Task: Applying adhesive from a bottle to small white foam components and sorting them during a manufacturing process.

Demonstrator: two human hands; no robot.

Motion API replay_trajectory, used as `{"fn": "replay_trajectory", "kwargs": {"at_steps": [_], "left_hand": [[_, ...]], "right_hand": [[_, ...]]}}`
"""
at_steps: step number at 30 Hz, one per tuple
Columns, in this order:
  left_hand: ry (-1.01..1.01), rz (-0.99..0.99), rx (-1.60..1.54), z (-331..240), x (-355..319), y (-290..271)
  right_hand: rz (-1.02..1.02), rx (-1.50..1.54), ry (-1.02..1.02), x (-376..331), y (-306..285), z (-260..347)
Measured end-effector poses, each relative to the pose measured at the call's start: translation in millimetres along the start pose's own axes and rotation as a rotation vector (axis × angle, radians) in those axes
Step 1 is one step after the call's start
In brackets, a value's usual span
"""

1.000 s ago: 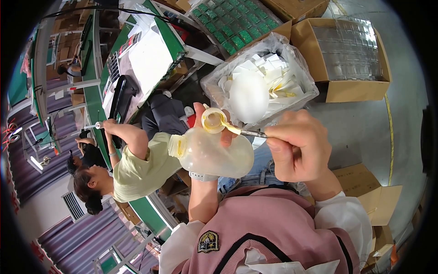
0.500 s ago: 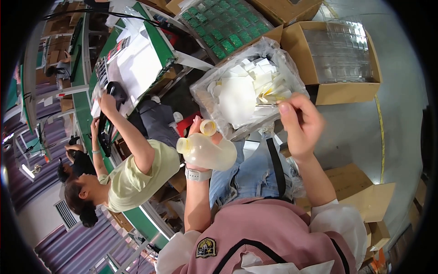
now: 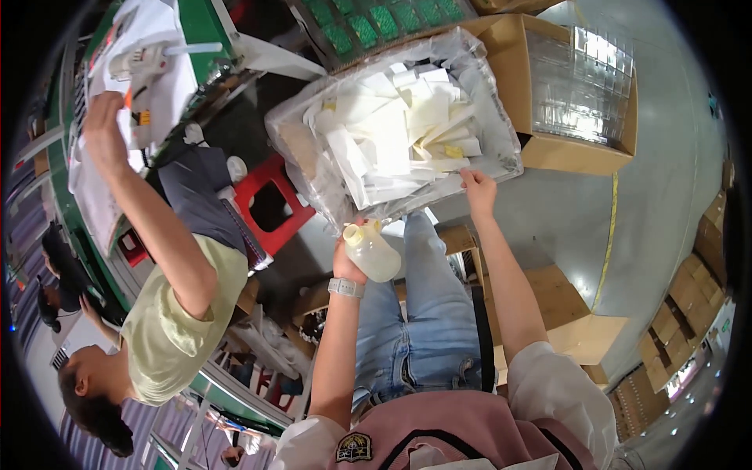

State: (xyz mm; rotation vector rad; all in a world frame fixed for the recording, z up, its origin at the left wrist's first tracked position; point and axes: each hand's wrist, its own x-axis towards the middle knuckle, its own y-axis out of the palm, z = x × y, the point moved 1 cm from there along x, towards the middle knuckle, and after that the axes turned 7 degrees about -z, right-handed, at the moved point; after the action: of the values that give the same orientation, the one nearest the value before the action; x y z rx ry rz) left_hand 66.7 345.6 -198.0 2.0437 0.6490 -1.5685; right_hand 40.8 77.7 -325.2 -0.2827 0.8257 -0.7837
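My left hand is wrapped round a squat translucent bottle with a milky body and an open yellowish neck. Against the bottle's top, by my fingers, sits a small yellowish ring-like cap. My right hand has its fingers pinched together at the near right edge of a plastic-lined bin. Whatever those fingertips hold is too small to make out. Loose white sheets and strips, a few with yellow patches, fill the bin.
A cardboard box of clear plastic trays adjoins the bin on the right. Green-filled trays lie beyond. At left, a co-worker reaches over a bench near a red stool. Open cartons stand at lower right.
The view has shifted, showing more of the bin and floor. My bottle is lower and farther from the head, and my right hand is lower beside the bin's edge. The co-worker's arm has moved.
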Motion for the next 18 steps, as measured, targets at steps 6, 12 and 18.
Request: {"fn": "replay_trajectory", "kwargs": {"at_steps": [6,12,18], "left_hand": [[-0.043,-0.033,0.063,16.8,25.6,-1.8],[-0.088,-0.052,0.061,37.0,50.2,-16.3],[-0.150,-0.014,0.110,44.5,51.5,-23.5]], "right_hand": [[-0.068,-0.415,-0.322,8.6,1.0,-5.6],[-0.116,-0.486,-0.236,-4.0,-18.9,-53.9],[-0.256,-0.436,-0.105,-15.0,-39.7,-60.3]]}}
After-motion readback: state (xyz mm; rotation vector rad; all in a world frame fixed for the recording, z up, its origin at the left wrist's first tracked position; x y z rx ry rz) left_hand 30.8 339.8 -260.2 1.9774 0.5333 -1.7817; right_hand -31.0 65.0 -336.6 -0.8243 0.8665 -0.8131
